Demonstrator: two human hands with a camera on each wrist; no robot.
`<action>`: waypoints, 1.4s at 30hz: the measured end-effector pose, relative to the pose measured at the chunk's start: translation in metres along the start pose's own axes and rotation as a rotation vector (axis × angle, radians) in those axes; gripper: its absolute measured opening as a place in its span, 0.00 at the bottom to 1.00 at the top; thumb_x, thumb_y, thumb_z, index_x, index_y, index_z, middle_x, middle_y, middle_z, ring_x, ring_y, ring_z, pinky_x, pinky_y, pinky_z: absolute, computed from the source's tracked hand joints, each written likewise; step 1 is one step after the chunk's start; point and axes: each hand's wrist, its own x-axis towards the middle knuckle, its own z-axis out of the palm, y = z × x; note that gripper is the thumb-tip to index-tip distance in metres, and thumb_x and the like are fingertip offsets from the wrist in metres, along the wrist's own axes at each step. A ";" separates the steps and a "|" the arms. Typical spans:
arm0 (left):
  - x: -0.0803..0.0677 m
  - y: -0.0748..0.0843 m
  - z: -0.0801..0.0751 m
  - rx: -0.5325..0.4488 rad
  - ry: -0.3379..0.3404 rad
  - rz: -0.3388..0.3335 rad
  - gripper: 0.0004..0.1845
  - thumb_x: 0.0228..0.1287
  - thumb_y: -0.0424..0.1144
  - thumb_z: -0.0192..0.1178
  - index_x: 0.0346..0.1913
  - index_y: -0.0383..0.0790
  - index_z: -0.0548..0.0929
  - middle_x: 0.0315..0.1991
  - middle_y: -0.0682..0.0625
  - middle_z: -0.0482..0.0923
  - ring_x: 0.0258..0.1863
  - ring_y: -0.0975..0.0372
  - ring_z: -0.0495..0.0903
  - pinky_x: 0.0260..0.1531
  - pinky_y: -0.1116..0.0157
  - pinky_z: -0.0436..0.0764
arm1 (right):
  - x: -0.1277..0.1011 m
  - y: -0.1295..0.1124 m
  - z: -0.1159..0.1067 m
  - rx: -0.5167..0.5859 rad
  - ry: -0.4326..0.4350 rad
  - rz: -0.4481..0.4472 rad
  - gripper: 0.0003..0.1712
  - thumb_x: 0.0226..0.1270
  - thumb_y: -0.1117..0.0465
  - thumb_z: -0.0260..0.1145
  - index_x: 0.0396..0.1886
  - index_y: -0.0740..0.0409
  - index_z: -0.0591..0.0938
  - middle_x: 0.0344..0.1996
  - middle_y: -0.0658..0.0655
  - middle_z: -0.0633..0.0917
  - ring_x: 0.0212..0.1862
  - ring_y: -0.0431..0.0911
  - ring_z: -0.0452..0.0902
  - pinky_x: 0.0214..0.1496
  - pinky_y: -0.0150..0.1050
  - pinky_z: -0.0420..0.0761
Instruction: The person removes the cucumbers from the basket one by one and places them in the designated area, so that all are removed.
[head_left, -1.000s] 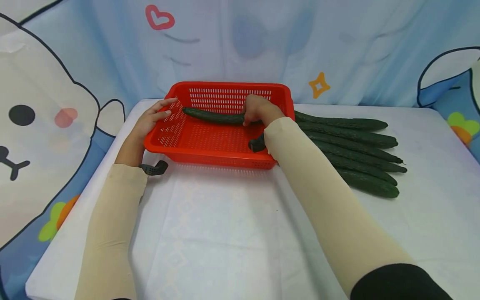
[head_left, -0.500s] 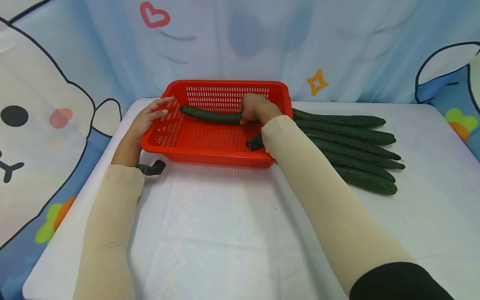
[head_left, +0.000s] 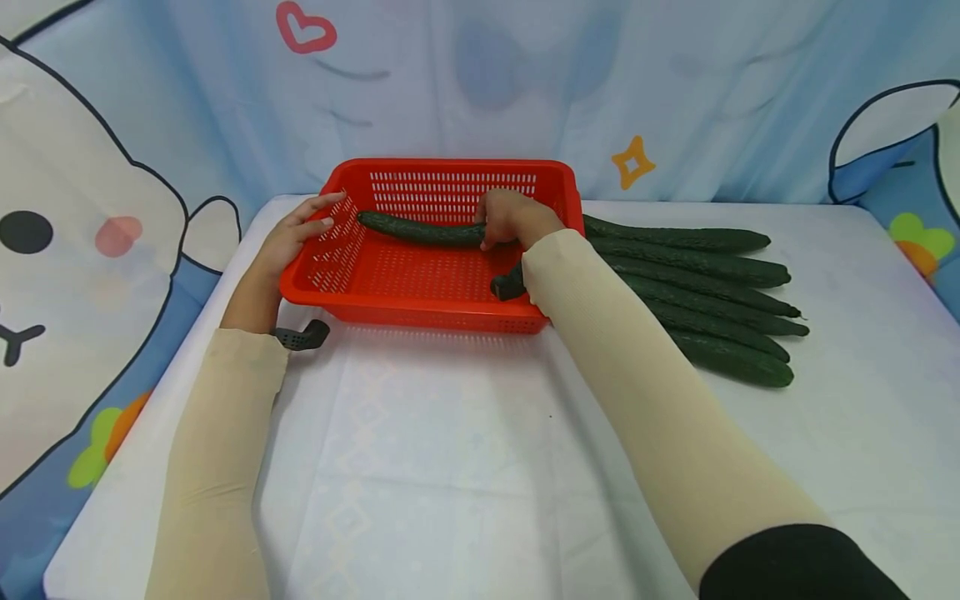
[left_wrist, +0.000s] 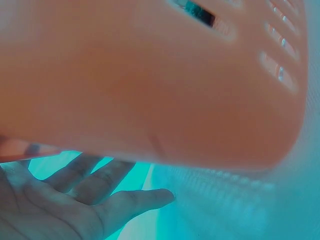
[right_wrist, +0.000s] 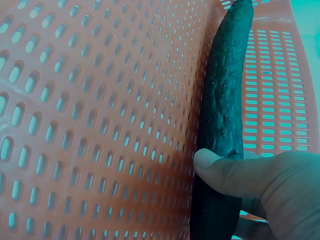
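Observation:
A red perforated plastic basket [head_left: 420, 317] stands at the back of the table. Inside it, a dark green cucumber [head_left: 416, 231] lies lengthwise toward the far wall. My right hand [head_left: 517, 218] grips this cucumber, and the right wrist view shows the thumb pressed across the cucumber [right_wrist: 225, 90]. My left hand [head_left: 296, 236] is at the basket's left end, its fingers spread along the rim. Seen from the left wrist, the fingers of the left hand [left_wrist: 65, 205] are extended beside the basket wall [left_wrist: 125, 90].
Several more cucumbers [head_left: 682, 240] lie side by side on the white tablecloth [head_left: 435, 458] right of the basket; my right forearm covers part of them. A blue patterned curtain [head_left: 510, 83] hangs behind the table.
The head view has shifted slightly, so everything sits a little further left and up. Both hands, the basket and the held cucumber keep their places relative to each other.

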 end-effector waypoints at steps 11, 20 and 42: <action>-0.001 0.000 0.000 -0.012 -0.003 -0.006 0.22 0.70 0.35 0.44 0.65 0.53 0.65 0.68 0.44 0.53 0.60 0.51 0.64 0.44 0.63 0.82 | 0.001 0.001 -0.001 -0.064 0.002 -0.029 0.28 0.58 0.60 0.66 0.60 0.52 0.71 0.55 0.56 0.74 0.52 0.49 0.70 0.63 0.49 0.70; 0.006 -0.005 -0.003 0.005 0.002 0.001 0.23 0.71 0.35 0.44 0.66 0.52 0.64 0.68 0.45 0.54 0.59 0.51 0.64 0.43 0.64 0.82 | -0.002 0.004 -0.003 -0.093 0.018 -0.039 0.28 0.60 0.58 0.64 0.60 0.53 0.69 0.55 0.56 0.73 0.55 0.49 0.66 0.68 0.55 0.60; 0.000 0.000 0.002 -0.013 0.000 -0.003 0.23 0.70 0.34 0.44 0.67 0.50 0.63 0.67 0.44 0.54 0.59 0.52 0.65 0.42 0.65 0.83 | -0.002 0.004 -0.008 -0.117 0.102 -0.140 0.27 0.63 0.58 0.61 0.62 0.58 0.68 0.58 0.58 0.72 0.55 0.50 0.67 0.64 0.48 0.69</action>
